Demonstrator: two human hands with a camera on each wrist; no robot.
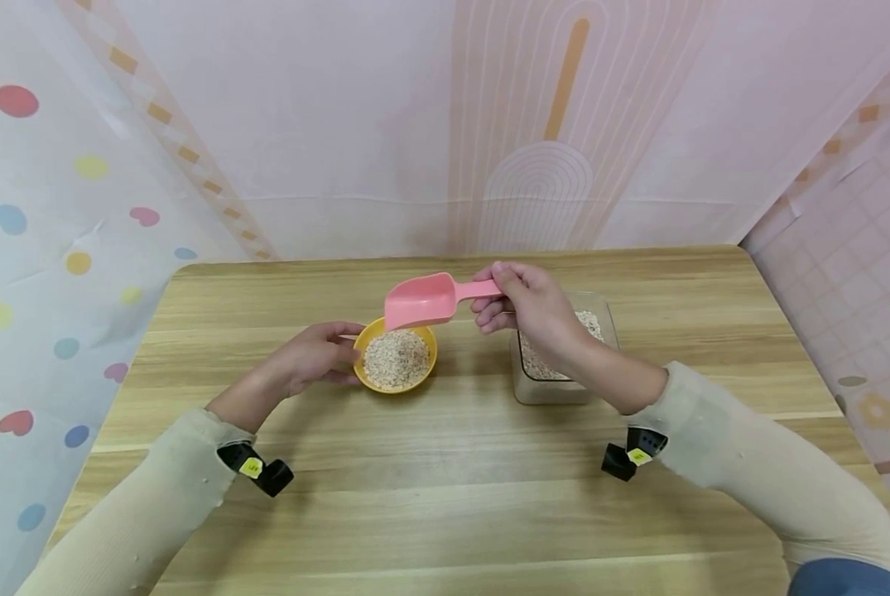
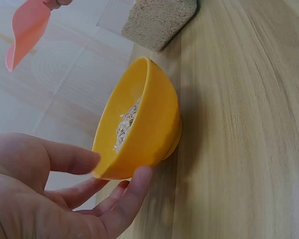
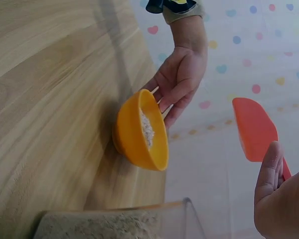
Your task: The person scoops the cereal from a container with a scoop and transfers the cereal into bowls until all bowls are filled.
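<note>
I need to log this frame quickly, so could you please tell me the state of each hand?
Left hand: open, fingers relaxed against the bowl, steadying it.
Right hand: closed on the scoop handle, held above the bowl.

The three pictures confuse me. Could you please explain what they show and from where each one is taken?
No machine: a person works with two bare hands. The large picture comes from a camera on the head; the two small ones come from cameras on each wrist, hence the tilt. On the wooden table stand a yellow bowl of oat-like flakes and a clear container holding more. The left hand touches the bowl's side. The right hand pinches the handle of a pink scoop, raised above the bowl.
</note>
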